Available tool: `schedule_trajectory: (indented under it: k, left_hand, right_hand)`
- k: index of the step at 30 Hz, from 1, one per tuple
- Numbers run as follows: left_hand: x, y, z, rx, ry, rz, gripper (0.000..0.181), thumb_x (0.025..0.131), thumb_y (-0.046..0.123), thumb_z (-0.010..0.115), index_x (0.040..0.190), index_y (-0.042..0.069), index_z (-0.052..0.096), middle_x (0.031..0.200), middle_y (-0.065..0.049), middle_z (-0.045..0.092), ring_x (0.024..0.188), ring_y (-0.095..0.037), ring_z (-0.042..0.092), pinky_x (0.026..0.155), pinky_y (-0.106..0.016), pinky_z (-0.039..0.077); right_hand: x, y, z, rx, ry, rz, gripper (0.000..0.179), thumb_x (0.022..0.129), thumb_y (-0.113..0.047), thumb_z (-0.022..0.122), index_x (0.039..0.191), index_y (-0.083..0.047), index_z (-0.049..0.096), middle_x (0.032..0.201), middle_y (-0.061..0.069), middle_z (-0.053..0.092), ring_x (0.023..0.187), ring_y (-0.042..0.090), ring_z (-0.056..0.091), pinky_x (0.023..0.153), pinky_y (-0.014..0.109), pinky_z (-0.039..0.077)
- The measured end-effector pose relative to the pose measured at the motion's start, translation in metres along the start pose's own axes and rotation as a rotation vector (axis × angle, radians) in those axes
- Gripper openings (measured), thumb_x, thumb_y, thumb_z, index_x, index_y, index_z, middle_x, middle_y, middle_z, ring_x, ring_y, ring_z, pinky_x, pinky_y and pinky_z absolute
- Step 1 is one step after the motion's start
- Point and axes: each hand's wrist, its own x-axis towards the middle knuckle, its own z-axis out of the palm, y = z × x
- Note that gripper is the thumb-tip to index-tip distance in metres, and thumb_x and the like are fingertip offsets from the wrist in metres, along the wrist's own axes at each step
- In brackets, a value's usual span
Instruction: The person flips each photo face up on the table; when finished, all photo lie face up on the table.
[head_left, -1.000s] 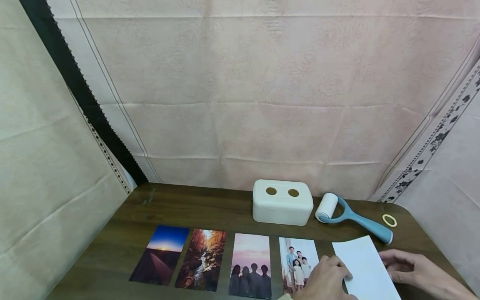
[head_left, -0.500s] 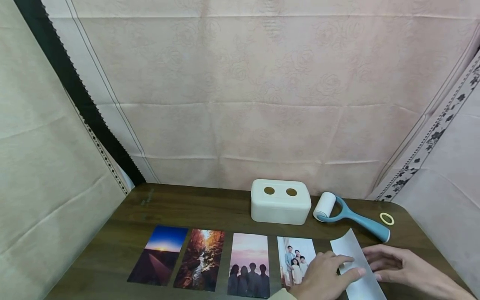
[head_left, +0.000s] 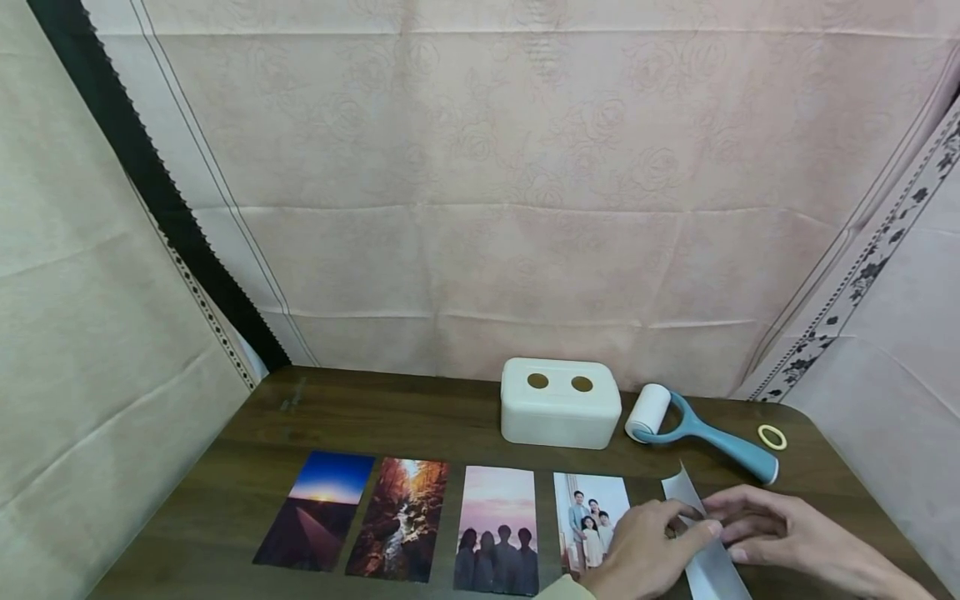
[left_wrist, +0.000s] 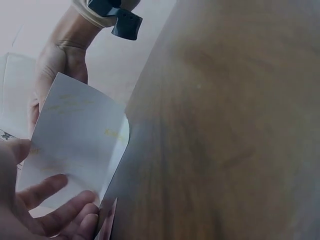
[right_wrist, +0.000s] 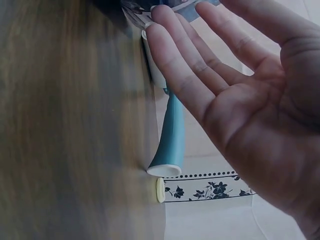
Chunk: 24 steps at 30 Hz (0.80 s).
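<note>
A photo print (head_left: pixel 712 562) stands on its long edge between my hands at the table's right front. Its white back (left_wrist: pixel 82 130), with faint yellow marks, faces my left hand; its picture side (right_wrist: pixel 140 15) faces my right. My left hand (head_left: pixel 645 546) touches the back with spread, slightly bent fingers and thumb. My right hand (head_left: pixel 787 533) rests its nearly straight fingertips against the picture side. Left of them lies a row of prints: a family portrait (head_left: pixel 588 508), four silhouettes under pink sky (head_left: pixel 498 508), an autumn stream (head_left: pixel 401 517) and a sunset road (head_left: pixel 318 508).
Behind the row stands a white box (head_left: pixel 561 408) with two round holes on top. Beside it lie a lint roller (head_left: pixel 708 437) with a blue handle and a pale yellow ring (head_left: pixel 772 437). Cloth (head_left: pixel 480 208) hangs along the wooden table's (head_left: pixel 390 408) back.
The print has tipped up from showing its white back broadly to standing nearly on edge. My right hand has moved left, closer to the left hand, which now leans against the back.
</note>
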Motion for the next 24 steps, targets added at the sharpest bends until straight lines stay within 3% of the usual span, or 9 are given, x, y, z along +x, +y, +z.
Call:
schedule_trajectory:
  k: [6, 10, 17, 24]
  left_hand:
    - [-0.006, 0.007, 0.000, -0.264, 0.079, -0.058, 0.010, 0.094, 0.037, 0.074, 0.096, 0.027, 0.075, 0.085, 0.020, 0.065, 0.080, 0.004, 0.060, 0.074, -0.022, 0.050]
    - [-0.008, 0.012, -0.001, -0.369, 0.108, -0.058, 0.004, 0.096, 0.028, 0.074, 0.094, 0.024, 0.075, 0.082, 0.018, 0.067, 0.078, 0.002, 0.063, 0.072, -0.021, 0.050]
    - [-0.012, 0.023, -0.003, -0.593, 0.144, -0.110, 0.007, 0.094, 0.012, 0.073, 0.091, 0.018, 0.074, 0.075, 0.006, 0.073, 0.066, -0.009, 0.070, 0.062, -0.023, 0.057]
    - [-0.016, 0.033, -0.006, -0.711, 0.155, -0.146, 0.012, 0.091, 0.002, 0.072, 0.090, 0.014, 0.073, 0.073, -0.002, 0.073, 0.060, -0.012, 0.067, 0.058, -0.025, 0.059]
  right_hand:
    - [0.005, -0.001, 0.005, -0.155, 0.129, 0.060, 0.035, 0.111, -0.001, 0.051, 0.144, 0.012, 0.050, 0.132, -0.002, 0.068, 0.113, 0.016, 0.070, 0.089, 0.032, 0.059]
    - [0.008, -0.002, 0.007, -0.141, 0.158, 0.097, 0.034, 0.112, -0.004, 0.051, 0.141, 0.014, 0.051, 0.129, 0.009, 0.066, 0.111, 0.017, 0.071, 0.089, 0.035, 0.059]
    - [0.008, -0.003, 0.007, -0.135, 0.186, 0.116, 0.031, 0.112, -0.005, 0.051, 0.137, 0.013, 0.053, 0.126, 0.010, 0.068, 0.109, 0.017, 0.071, 0.088, 0.033, 0.059]
    - [0.008, -0.004, 0.009, -0.221, 0.268, 0.158, 0.032, 0.111, -0.012, 0.055, 0.136, 0.009, 0.058, 0.122, 0.012, 0.071, 0.109, 0.014, 0.071, 0.088, 0.028, 0.056]
